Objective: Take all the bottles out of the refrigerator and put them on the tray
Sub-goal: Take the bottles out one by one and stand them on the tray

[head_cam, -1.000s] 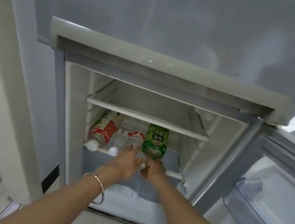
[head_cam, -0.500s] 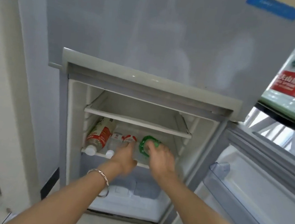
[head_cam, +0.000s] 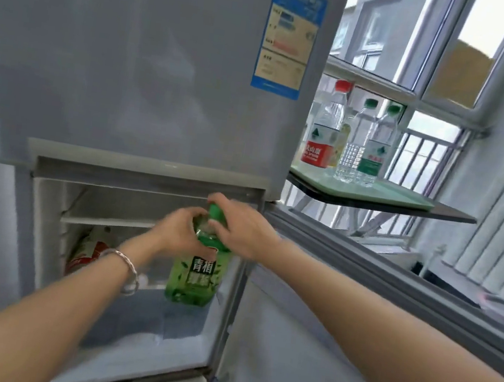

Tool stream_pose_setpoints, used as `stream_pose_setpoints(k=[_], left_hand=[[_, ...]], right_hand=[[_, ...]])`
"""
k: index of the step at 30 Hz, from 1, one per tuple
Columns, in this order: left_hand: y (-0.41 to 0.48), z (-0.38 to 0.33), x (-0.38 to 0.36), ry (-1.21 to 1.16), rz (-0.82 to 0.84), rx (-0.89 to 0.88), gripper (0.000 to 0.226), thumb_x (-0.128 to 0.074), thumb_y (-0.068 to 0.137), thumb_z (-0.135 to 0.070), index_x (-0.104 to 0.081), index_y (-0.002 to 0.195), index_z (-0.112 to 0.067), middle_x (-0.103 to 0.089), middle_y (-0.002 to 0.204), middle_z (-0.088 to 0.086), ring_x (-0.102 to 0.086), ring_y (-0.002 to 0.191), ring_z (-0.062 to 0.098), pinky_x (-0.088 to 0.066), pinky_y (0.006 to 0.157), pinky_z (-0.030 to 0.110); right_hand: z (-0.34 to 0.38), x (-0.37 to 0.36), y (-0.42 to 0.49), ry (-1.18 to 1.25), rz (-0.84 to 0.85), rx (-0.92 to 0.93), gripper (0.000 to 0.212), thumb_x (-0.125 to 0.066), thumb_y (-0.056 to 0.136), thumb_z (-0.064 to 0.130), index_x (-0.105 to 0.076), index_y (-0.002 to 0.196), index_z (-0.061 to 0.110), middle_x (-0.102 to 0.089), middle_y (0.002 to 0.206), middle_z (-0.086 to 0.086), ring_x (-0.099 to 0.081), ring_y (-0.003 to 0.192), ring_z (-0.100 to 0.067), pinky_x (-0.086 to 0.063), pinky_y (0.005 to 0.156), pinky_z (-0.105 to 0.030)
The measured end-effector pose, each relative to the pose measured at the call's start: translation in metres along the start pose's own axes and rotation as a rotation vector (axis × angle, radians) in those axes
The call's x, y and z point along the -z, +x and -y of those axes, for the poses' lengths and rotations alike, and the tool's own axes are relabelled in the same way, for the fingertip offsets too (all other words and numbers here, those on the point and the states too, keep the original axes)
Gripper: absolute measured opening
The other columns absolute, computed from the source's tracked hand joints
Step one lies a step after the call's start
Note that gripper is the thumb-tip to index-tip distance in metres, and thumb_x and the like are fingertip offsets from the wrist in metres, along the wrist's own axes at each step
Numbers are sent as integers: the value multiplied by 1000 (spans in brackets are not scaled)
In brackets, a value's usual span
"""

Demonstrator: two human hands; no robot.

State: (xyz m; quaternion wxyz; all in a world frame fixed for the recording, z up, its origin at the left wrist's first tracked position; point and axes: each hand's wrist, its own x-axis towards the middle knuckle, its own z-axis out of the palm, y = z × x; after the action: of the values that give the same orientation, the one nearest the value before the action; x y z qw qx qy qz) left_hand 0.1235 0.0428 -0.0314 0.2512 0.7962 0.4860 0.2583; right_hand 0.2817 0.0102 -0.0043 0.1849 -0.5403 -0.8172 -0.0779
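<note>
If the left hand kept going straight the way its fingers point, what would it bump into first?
The left hand already touches the green bottle, so that blocks it right away. The right hand holds the neck from the other side, probably next in line.

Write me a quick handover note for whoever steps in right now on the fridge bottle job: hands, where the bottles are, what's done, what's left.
Left hand: gripping the shoulder of the green tea bottle.
Right hand: gripping the same bottle near its cap. The bottle is upright, in front of the open refrigerator.
Done: at least three bottles stand on the green tray, among them a red-label bottle and a green-label bottle.
Left: set the green tea bottle on the tray, then fetch the red-labelled bottle lying on the fridge shelf. The left arm hides part of that shelf, so check for more.
</note>
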Motion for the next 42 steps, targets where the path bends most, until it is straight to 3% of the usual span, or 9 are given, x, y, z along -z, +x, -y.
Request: stream_pose_setpoints(k=[5, 9, 15, 20, 24, 29, 33, 36, 42], left_hand=[[-4, -72, 36, 49, -14, -159, 80, -86, 44, -59, -64, 114, -27, -72, 105, -11, -67, 91, 9, -56, 84, 35], [0, -144, 64, 104, -86, -274, 90, -75, 48, -73, -60, 123, -26, -66, 116, -11, -63, 100, 13, -52, 92, 37], [27, -242, 61, 129, -298, -415, 107, -70, 48, -81, -49, 137, -26, -58, 136, -8, -59, 117, 17, -50, 95, 38], [68, -288, 38, 112, -388, -402, 96, -71, 59, -73, -50, 137, -22, -61, 132, -4, -61, 113, 17, -51, 88, 32], [99, -317, 19, 85, -488, -421, 78, -71, 60, -72, -58, 121, -24, -66, 103, -8, -63, 89, 14, -55, 81, 33], [136, -312, -6, -270, -299, -344, 87, -59, 84, -59, -21, 150, -18, -49, 143, 11, -58, 114, 25, -48, 84, 33], [151, -287, -35, -205, -138, -218, 57, -29, 102, -46, -37, 143, -7, -57, 117, 10, -56, 82, 13, -45, 64, 26], [158, -272, -52, -216, 5, -210, 56, -23, 104, -41, -37, 144, -4, -57, 121, 10, -56, 102, 16, -44, 89, 26], [178, -259, -74, -186, 24, -209, 57, -24, 103, -42, -46, 136, 0, -49, 84, -1, -42, 65, 4, -39, 63, 21]], right_hand=[[-14, 74, -22, 186, -232, -119, 56, -45, 95, 50, -29, 142, 25, -66, 91, -3, -62, 75, -20, -50, 69, -36], [-37, 109, -45, 311, -389, -205, 51, -32, 98, 52, -37, 137, 20, -65, 103, -7, -65, 87, -23, -52, 79, -42], [-84, 142, -59, 578, -688, -403, 89, -29, 77, 78, -30, 147, 23, -54, 120, 5, -57, 111, -21, -50, 93, -54], [-126, 144, -57, 472, -731, -399, 100, -55, 67, 81, -23, 148, 30, -58, 126, 0, -59, 114, -22, -51, 93, -52], [-164, 153, -44, 332, -786, -419, 108, -77, 61, 65, -19, 145, 31, -61, 125, 3, -61, 112, -22, -52, 91, -49], [-221, 159, -19, 311, -766, -541, 102, -81, 61, 55, -26, 141, 22, -66, 116, 2, -65, 103, -25, -53, 90, -46], [-255, 144, -1, 309, -691, -641, 98, -85, 65, 45, -27, 139, 16, -64, 120, -5, -63, 106, -29, -52, 91, -43], [-270, 131, 10, 359, -653, -665, 95, -84, 64, 48, -29, 136, 16, -64, 117, -5, -65, 102, -29, -53, 91, -47], [-277, 125, 23, 462, -565, -629, 92, -80, 72, 41, -25, 142, 20, -63, 120, -6, -64, 104, -29, -51, 95, -48]])
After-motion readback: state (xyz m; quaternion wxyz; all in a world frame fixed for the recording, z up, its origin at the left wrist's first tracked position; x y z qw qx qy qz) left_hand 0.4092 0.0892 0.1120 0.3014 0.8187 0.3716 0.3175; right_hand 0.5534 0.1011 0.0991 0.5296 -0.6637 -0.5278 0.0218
